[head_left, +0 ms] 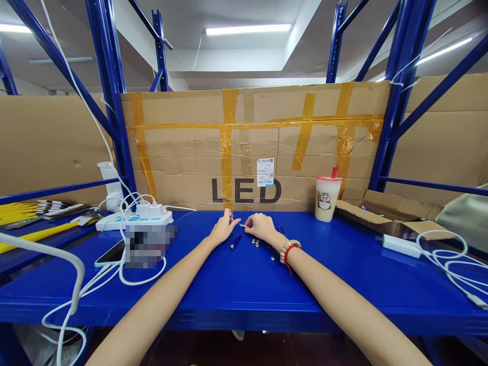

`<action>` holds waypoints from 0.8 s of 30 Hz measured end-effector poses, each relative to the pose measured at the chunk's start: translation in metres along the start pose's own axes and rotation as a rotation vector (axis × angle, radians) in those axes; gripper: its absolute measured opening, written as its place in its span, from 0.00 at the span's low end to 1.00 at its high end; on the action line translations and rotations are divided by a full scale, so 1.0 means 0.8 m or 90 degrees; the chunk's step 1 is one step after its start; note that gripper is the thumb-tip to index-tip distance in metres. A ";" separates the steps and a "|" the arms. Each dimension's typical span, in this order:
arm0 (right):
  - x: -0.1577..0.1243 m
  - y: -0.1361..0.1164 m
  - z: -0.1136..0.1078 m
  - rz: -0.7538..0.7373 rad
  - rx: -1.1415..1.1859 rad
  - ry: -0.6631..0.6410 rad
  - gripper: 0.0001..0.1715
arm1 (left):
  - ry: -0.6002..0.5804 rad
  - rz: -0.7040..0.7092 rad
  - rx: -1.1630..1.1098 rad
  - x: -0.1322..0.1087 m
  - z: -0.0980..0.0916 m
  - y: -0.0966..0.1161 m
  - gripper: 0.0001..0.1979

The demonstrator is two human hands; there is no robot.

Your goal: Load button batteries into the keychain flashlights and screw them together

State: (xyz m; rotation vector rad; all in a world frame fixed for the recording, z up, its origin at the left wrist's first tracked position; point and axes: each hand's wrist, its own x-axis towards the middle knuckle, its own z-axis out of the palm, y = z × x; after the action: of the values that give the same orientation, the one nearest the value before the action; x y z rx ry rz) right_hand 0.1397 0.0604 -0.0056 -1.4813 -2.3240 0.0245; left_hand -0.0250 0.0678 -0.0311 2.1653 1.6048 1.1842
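Note:
Both my arms reach out over a blue shelf top. My left hand is closed in a pinch on a small metal piece held near its fingertips. My right hand, with a bead bracelet and red cord at the wrist, pinches a thin silver part pointing toward the left hand. The fingertips of both hands nearly meet. A small purple cylinder lies on the surface just below them. A few small round metal pieces lie scattered beside my right wrist.
A taped cardboard sheet marked LED stands behind. A white power strip with chargers, cables and a phone lie at left. A drink cup with a red straw and an open carton sit at right, with a white charger and cord.

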 end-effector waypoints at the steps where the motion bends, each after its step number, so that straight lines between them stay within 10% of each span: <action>1: 0.000 0.000 0.000 -0.007 0.012 0.009 0.14 | -0.004 0.002 0.005 0.000 0.000 0.001 0.15; 24: -0.005 0.002 -0.002 -0.217 -0.034 0.059 0.17 | 0.012 0.062 0.038 0.001 -0.003 0.006 0.09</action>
State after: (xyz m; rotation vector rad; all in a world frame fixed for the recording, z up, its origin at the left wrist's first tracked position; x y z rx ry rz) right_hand 0.1434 0.0573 -0.0061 -1.0669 -2.4832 -0.1949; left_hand -0.0228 0.0662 -0.0264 2.3006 1.5774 1.2025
